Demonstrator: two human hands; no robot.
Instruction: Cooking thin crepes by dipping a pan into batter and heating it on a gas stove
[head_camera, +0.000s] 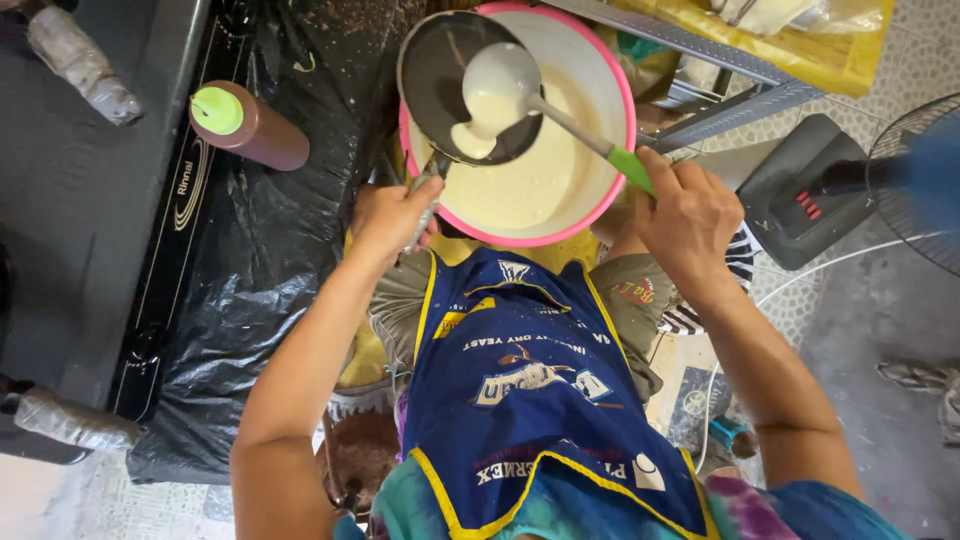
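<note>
A small black pan (440, 90) is held level over a big pink-rimmed basin (600, 215) of pale batter (530, 185), covering the basin's 10 o'clock edge. Above the pan tilts a ladle (497, 85), and batter runs from its bowl in a thick stream onto the dark pan surface, pooling near the pan's 5 o'clock side. The left hand (392, 215) is clamped round the pan's handle at the basin's 8 o'clock; the right hand (690, 222) is closed on the ladle's green grip at the basin's 4 o'clock. The two hands are well apart, one on each side of the basin. Below the basin, at 6 o'clock, hangs a blue apron (540, 400) with yellow trim. At 9 o'clock from the pan a brown squeeze bottle (250, 125) with a light green cap lies on black plastic sheeting (260, 260), beside a dark stove top (80, 230). At 3 o'clock stands a fan (915, 170) on the floor
</note>
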